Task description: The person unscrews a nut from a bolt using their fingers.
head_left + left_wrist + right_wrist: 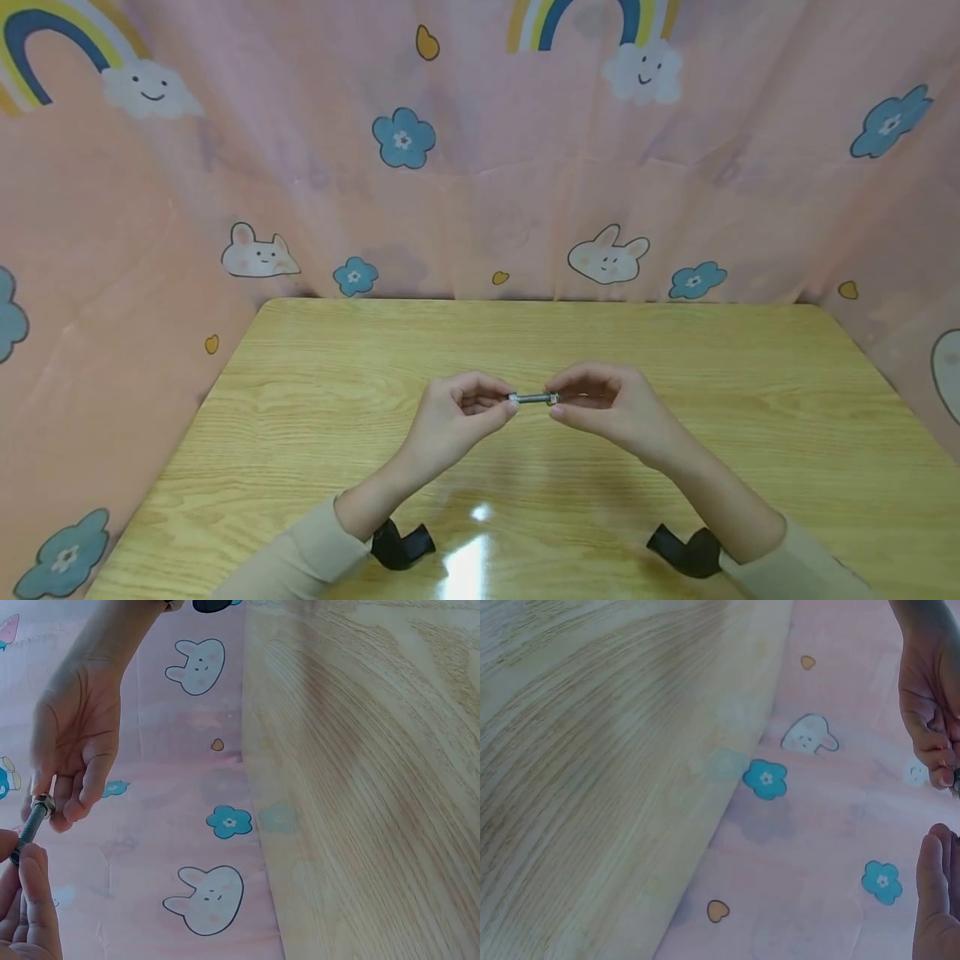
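Note:
A silver metal bolt (533,398) is held level between the two hands above the table. My left hand (456,425) pinches the bolt's left end between thumb and fingertips. My right hand (622,412) has its thumb and index finger at the other end, on a hex nut (553,399). In the left wrist view the bolt's threaded shank (32,825) shows between the hands, with the nut (46,802) by the right hand's fingers. Only the hands' edges appear in the right wrist view, where the bolt is mostly cut off.
Underneath is a light wood-grain table (337,358) with a glossy light reflection near its front. A pink curtain (480,208) printed with rabbits, flowers and rainbows hangs behind and at the sides. Black wrist mounts (401,546) stick out from both sleeves.

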Action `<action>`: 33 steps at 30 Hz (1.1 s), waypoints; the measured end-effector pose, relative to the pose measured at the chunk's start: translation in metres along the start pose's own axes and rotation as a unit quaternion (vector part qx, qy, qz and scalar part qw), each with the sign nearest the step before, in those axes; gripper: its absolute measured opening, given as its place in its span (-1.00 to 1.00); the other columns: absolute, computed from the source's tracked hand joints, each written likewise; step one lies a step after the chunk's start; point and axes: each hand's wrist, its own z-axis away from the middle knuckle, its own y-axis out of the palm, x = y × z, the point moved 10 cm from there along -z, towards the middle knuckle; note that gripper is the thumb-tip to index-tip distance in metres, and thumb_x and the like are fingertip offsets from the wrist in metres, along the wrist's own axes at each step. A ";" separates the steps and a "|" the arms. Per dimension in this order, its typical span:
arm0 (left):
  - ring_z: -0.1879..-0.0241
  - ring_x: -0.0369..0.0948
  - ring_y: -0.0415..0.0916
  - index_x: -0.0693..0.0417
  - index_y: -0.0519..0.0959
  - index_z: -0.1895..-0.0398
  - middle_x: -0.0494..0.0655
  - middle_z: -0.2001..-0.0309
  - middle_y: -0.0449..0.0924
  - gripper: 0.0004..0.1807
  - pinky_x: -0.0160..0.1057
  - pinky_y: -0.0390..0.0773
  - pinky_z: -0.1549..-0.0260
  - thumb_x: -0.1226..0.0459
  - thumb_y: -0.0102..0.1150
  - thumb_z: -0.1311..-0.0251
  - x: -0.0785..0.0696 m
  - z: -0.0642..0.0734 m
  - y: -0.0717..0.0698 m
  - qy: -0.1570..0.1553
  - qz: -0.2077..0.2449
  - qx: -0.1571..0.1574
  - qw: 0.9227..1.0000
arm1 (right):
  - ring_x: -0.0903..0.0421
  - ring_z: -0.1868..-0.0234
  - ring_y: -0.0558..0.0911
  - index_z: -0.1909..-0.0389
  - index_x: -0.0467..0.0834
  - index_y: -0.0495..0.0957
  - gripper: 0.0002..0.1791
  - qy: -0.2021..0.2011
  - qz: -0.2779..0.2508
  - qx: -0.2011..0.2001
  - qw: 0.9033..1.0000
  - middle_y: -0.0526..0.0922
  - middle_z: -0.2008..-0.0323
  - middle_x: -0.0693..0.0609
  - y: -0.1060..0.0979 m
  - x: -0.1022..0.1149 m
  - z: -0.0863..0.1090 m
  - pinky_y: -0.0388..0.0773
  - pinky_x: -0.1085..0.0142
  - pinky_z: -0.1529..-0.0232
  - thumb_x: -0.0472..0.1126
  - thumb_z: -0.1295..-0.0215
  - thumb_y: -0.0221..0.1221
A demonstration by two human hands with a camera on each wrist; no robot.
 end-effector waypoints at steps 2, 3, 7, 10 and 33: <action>0.35 -0.21 0.60 0.25 0.61 0.23 0.04 0.31 0.65 -0.85 -0.28 0.63 0.36 0.37 0.23 -0.14 -0.001 0.000 0.000 0.002 0.000 0.000 1.000 | 0.02 0.19 0.63 0.02 -0.32 0.51 -0.64 0.001 -0.002 0.006 1.000 0.58 0.17 -0.17 0.001 0.000 0.000 0.62 0.24 0.20 -0.31 -0.16 0.26; 0.35 -0.21 0.60 0.25 0.61 0.23 0.04 0.31 0.65 -0.85 -0.27 0.63 0.35 0.37 0.23 -0.14 -0.001 0.000 0.000 0.003 0.001 0.000 1.000 | 0.02 0.20 0.64 0.01 -0.33 0.50 -0.64 0.004 -0.003 0.011 1.000 0.59 0.18 -0.17 0.002 0.000 0.000 0.62 0.24 0.20 -0.30 -0.18 0.24; 0.35 -0.21 0.61 0.26 0.61 0.23 0.05 0.31 0.65 -0.85 -0.27 0.63 0.35 0.38 0.23 -0.14 -0.002 0.001 0.001 0.004 0.004 0.001 1.000 | 0.05 0.29 0.67 0.07 -0.35 0.53 -0.70 0.022 -0.002 0.025 0.999 0.64 0.31 -0.14 0.005 -0.002 0.000 0.62 0.26 0.20 -0.25 -0.26 0.19; 0.35 -0.21 0.60 0.26 0.62 0.23 0.04 0.31 0.65 -0.85 -0.28 0.63 0.36 0.37 0.23 -0.14 -0.002 0.001 0.001 0.005 0.002 0.001 1.000 | 0.05 0.29 0.66 0.13 -0.33 0.55 -0.74 0.018 -0.003 0.021 1.000 0.63 0.29 -0.17 0.005 -0.001 0.001 0.62 0.25 0.21 -0.27 -0.21 0.22; 0.35 -0.20 0.60 0.23 0.62 0.23 0.02 0.31 0.65 -0.85 -0.27 0.63 0.37 0.35 0.23 -0.15 -0.001 0.000 -0.001 0.000 -0.001 -0.001 1.000 | 0.06 0.31 0.67 0.06 -0.40 0.49 -0.68 0.018 -0.022 0.008 1.000 0.63 0.31 -0.18 0.003 0.001 -0.001 0.63 0.24 0.23 -0.28 -0.25 0.19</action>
